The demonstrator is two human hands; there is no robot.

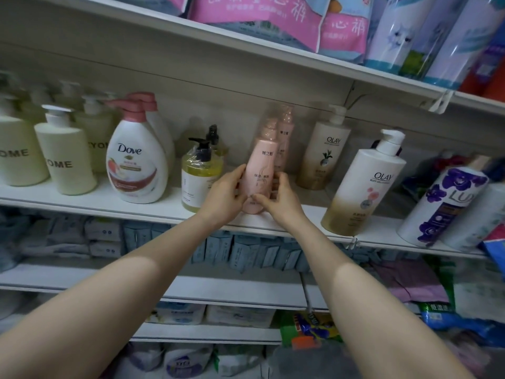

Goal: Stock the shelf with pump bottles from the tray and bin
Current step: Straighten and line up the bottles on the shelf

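A pink pump bottle [260, 170] with a clear cap stands on the white shelf [109, 206], near its front edge in the middle. My left hand [225, 195] grips its left side and my right hand [278, 196] grips its right side and base. A second pink bottle [285, 138] stands right behind it. No tray or bin is in view.
On the same shelf stand cream pump bottles [65, 154] at far left, a Dove bottle [135, 160], yellow bottles [199, 176] with black pumps, two Olay bottles [366, 184] and a leaning Lux bottle [442, 203]. Packs fill the shelves above and below.
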